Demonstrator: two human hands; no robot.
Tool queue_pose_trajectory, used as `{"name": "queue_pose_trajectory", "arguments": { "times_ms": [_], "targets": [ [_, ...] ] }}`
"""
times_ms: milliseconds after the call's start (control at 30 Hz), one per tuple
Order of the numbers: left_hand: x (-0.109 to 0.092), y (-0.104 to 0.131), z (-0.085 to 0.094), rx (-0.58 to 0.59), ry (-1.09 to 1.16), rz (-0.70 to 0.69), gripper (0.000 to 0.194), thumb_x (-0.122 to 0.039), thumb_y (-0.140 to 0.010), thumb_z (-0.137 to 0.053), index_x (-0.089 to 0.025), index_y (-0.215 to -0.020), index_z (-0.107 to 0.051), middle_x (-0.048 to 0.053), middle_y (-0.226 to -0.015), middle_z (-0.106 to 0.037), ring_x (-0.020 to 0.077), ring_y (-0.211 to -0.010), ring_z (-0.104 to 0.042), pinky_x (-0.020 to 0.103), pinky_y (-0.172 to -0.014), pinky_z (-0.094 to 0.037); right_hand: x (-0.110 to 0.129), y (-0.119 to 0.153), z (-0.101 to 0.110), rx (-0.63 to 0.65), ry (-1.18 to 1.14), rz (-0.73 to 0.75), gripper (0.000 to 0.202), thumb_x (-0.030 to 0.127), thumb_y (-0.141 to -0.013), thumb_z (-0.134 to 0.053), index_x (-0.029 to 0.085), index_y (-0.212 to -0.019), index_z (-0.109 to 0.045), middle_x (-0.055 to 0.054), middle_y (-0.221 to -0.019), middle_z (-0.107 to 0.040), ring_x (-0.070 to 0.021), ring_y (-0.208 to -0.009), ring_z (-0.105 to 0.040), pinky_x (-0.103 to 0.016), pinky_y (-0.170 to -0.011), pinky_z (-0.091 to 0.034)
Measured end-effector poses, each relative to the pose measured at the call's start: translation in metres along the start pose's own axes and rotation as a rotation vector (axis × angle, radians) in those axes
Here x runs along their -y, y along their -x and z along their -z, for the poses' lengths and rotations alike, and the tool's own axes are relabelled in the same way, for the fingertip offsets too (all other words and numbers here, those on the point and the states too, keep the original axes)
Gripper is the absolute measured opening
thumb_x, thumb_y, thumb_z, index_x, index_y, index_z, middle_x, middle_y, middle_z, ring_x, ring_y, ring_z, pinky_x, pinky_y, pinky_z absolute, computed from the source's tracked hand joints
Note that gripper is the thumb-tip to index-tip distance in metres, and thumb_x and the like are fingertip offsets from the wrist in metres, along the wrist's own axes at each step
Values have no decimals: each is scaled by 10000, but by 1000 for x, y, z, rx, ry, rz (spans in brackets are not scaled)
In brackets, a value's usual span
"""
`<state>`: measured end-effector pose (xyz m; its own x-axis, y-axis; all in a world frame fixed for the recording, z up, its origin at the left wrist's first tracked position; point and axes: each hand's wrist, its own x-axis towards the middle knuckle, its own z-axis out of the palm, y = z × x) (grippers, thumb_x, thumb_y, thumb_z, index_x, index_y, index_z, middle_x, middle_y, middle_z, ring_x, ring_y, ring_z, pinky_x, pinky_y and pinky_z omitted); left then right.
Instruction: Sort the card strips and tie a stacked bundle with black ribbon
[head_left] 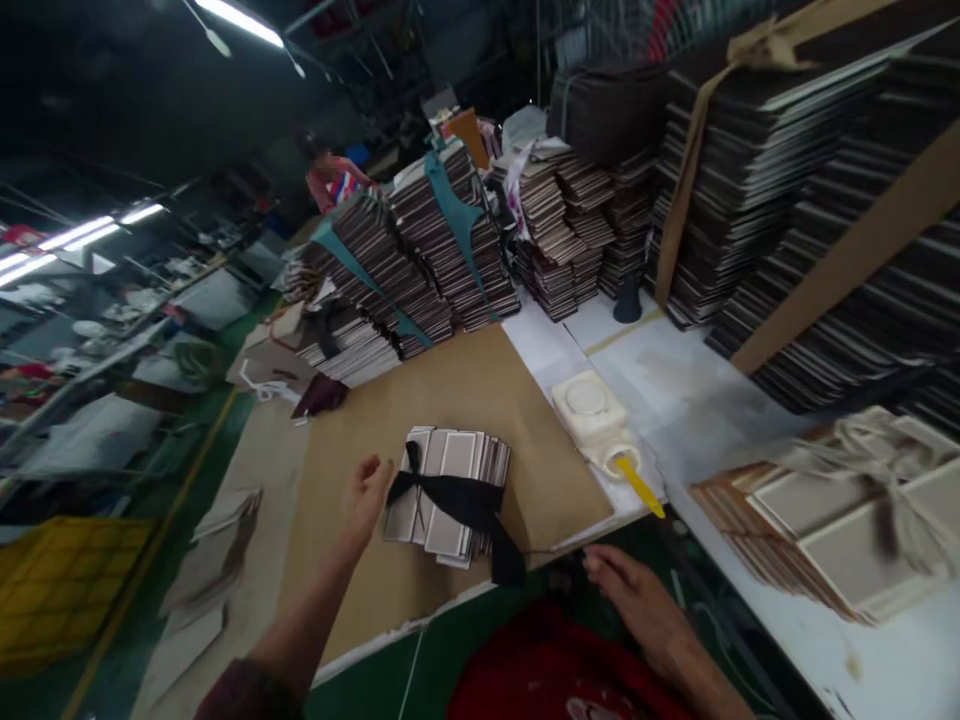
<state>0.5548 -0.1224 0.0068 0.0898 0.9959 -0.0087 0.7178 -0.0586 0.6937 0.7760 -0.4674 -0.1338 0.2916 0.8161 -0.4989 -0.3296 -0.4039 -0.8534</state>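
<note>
A bundle of grey-beige, white-bordered panels (452, 452) lies on the brown board, bound with a knotted black cloth strip (457, 497). One broad tail of the strip hangs over the bundle's near right corner. My left hand (366, 492) is just left of the bundle, beside the strip, its fingers curled; whatever they may hold is hidden. Past the table's front edge, my right hand (634, 595) has thumb and fingers pinched together. A thin dark strand (551, 552) runs from near the strip's tail to those fingertips.
The brown board (337, 570) covers the table. A cream plastic container (589, 410) with a yellow-handled tool (639, 487) stands right. Tall strapped stacks (450, 230) line the back. A tied bundle (847, 520) sits far right. Loose panels (214, 570) lie left; a person (334, 180) is beyond.
</note>
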Motion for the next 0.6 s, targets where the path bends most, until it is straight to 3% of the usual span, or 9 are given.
{"name": "queue_pose_trajectory", "arguments": {
  "times_ms": [67,167,300,433,600],
  "targets": [
    [19,-17,6,134,23,96,861,-705,-640,-686,-116,-1244,-513,204,-1374,-497,343,-1306,-458,466,-1133,-340,19,-31,-26,11,-65,20,645,695,-836,-480,179,-1182,-655,-110,-1193,-688,-293,-1089,-638,-428,-991,-493],
    [37,-36,11,417,79,212,794,-722,-665,-691,-164,-1221,-590,145,-1313,-589,333,-1248,-535,456,-1031,-458,38,-75,-65,-36,-77,-7,706,727,-832,-463,174,-1239,-629,-129,-1276,-643,-299,-1190,-587,-425,-1038,-459],
    [55,-42,8,701,262,368,689,-686,-716,-702,-182,-1182,-643,99,-1228,-663,309,-1165,-608,427,-1010,-491,55,-107,-103,-91,-51,-67,837,780,-843,-354,123,-1313,-577,-168,-1381,-561,-308,-1297,-505,-443,-1120,-364],
    [65,-45,2,736,370,579,695,-686,-634,-774,-152,-1070,-685,109,-1101,-716,324,-1088,-655,423,-1034,-493,70,-111,-126,-126,-20,-87,853,784,-876,-279,101,-1263,-612,-192,-1327,-592,-331,-1310,-487,-464,-1158,-296],
    [67,-51,-1,750,393,625,666,-652,-598,-823,-165,-1033,-694,91,-1040,-736,297,-1098,-662,367,-1079,-473,78,-113,-140,-230,-145,-106,873,804,-867,-310,99,-1294,-599,-191,-1354,-571,-332,-1338,-459,-452,-1184,-259]
  ]
}}
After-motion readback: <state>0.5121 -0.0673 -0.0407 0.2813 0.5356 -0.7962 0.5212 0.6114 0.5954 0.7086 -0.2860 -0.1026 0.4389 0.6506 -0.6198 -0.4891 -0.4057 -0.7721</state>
